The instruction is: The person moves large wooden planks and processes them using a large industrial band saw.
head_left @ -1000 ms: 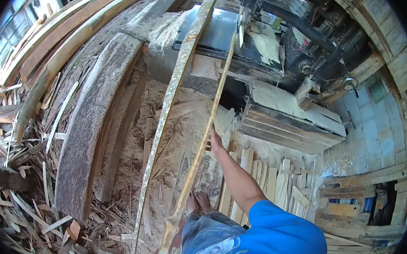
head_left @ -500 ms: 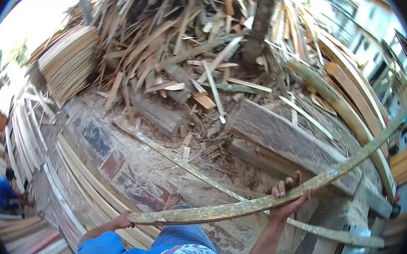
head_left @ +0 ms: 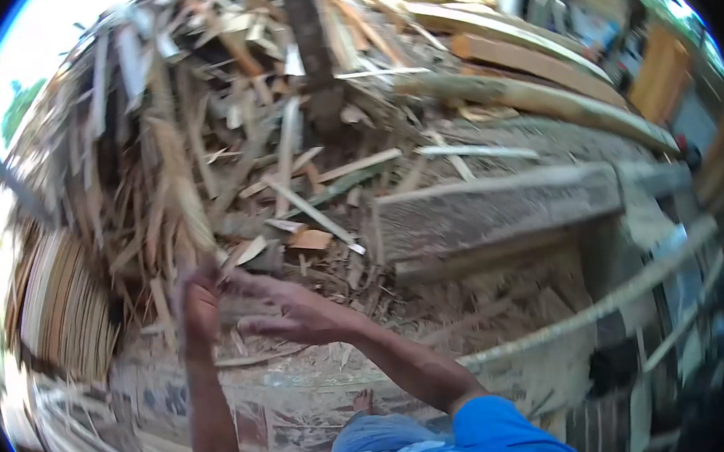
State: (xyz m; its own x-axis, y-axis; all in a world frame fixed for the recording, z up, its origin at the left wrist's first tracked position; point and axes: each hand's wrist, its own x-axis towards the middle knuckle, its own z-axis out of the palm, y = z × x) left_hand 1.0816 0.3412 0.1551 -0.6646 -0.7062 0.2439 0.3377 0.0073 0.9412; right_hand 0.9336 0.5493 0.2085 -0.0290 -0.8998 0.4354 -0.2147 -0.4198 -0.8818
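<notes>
Both of my arms reach forward toward the scrap wood pile (head_left: 237, 82). My left hand (head_left: 200, 305) is smeared by motion, and its fingers cannot be made out clearly. Just beyond it, a blurred wooden slat (head_left: 182, 190) points up and away into the pile, its near end close to my fingertips. Whether the hand touches that slat cannot be told. My right hand (head_left: 296, 313) is beside the left, with fingers stretched out and thumb apart, holding nothing.
A thick squared timber (head_left: 499, 214) lies ahead to the right. A stack of thin boards (head_left: 67, 303) stands at left. A dark post (head_left: 310, 50) rises from the pile. One long strip (head_left: 593, 313) crosses low at right, and a log (head_left: 541, 103) lies behind.
The long curved wooden slat that both hands held across my body has left my right hand. My arms have swung forward to the left, and the view has turned.
</notes>
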